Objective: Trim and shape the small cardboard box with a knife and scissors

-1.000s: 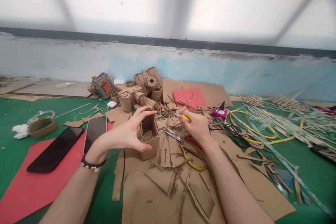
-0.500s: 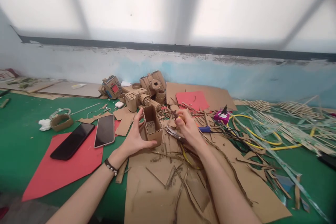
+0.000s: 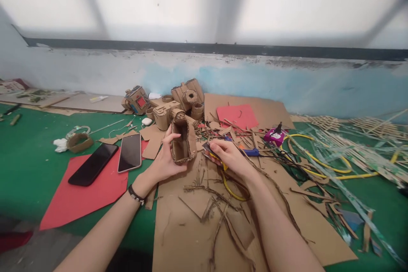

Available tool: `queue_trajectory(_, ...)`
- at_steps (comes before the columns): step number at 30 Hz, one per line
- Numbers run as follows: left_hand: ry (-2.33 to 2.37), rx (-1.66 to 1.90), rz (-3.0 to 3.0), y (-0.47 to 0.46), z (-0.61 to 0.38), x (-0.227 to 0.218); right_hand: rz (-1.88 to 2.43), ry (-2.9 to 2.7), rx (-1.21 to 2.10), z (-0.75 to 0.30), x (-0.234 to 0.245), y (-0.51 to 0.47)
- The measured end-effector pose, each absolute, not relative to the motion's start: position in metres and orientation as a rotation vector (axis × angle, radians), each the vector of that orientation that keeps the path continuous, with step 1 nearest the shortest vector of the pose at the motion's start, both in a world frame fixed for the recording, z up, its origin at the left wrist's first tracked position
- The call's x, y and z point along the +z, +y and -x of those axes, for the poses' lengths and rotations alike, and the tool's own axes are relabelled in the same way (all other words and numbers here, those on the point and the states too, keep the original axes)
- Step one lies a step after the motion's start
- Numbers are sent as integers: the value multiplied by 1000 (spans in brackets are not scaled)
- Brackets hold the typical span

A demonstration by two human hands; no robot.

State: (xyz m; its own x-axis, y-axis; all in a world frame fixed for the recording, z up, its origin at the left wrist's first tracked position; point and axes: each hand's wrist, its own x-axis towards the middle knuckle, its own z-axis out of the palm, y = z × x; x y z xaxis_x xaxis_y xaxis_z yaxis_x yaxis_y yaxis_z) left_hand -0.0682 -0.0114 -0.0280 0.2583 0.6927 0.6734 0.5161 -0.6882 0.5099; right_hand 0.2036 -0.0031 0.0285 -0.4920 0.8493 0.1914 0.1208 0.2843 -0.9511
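Observation:
My left hand (image 3: 164, 157) is wrapped around a small open-topped cardboard box (image 3: 190, 141), its thumb along the near side and a finger over the rim. The box is tilted so its hollow inside faces me. Just right of it, my right hand (image 3: 228, 155) is closed on a yellow utility knife (image 3: 224, 165), whose grey tip end points toward the box without touching it. Under that hand lie scissors with a yellow handle loop (image 3: 234, 193), their blades mostly hidden. Beneath both hands is a large cardboard sheet (image 3: 181, 238) scattered with torn strips.
Cardboard camera models (image 3: 164, 114) stand at the back. Two phones (image 3: 92, 165) lie at left on red paper (image 3: 76, 208). A blue glue gun (image 3: 251, 152), a purple plug block (image 3: 274, 136) and a yellow cable (image 3: 338, 176) are at right, beside plastic strips and scraps.
The box has been tilted toward me and raised slightly, with my left fingers shifted onto its rim. My right hand has turned, bringing the knife lower and nearer the box.

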Motion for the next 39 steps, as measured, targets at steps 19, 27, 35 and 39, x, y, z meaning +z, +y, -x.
queue_trajectory(19, 956, 1302, -1579, 15, 11, -28, 1038, -1616, 1025, -169, 11, 5)
queue_trajectory(27, 982, 1439, -1605, 10, 1, -25, 1083, -1687, 819, -168, 18, 0)
queue_trajectory(35, 978, 1450, -1537, 13, 0, -30, 1147, -1779, 686, -166, 18, 1)
queue_trajectory(39, 968, 1432, -1520, 13, 2, -31, 1148, -1826, 666, -167, 19, 1)
